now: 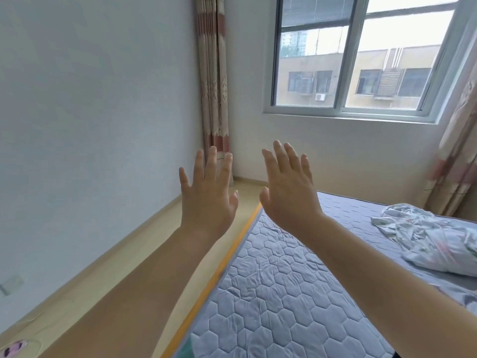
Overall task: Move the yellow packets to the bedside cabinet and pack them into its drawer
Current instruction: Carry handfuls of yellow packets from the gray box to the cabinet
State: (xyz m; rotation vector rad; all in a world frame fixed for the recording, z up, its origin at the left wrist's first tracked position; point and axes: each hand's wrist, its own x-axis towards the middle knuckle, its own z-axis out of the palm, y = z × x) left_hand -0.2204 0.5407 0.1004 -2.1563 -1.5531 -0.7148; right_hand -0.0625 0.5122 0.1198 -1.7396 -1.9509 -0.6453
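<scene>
Pale grey-white plaster is filling the left of the view: a smooth wall (90, 99) is running down to a glossy beige floor (144, 241), and a striped, pleated curtain (214, 73) is hanging in the corner. In front of it the left hand (206, 200) is hovering with fingers straight and fanned wide, holding nothing. Just beside it, not touching, the right hand (289, 195) is hovering the same way, back toward the camera, equally bare. Under the right forearm a mattress (284, 293) is stretching away, its blue-grey fabric quilted in soft hexagons and edged with orange piping (224, 262). Above it a white-framed window (348, 60) is letting in flat daylight. Further right a crumpled heap of floral-printed bedding (433, 239) is lying slack on the mattress, and a second curtain (456, 156) is hanging at the edge.

The yellow packets are not showing anywhere here, nor is the bedside cabinet or its drawer; all are lying outside the view. Going by the name alone, such packets are probably light, thin and pliable, perhaps slick-skinned. Pinching one by a sealed edge, or gathering several flat between palm and fingers, is likely suiting them better than squeezing the middle.
</scene>
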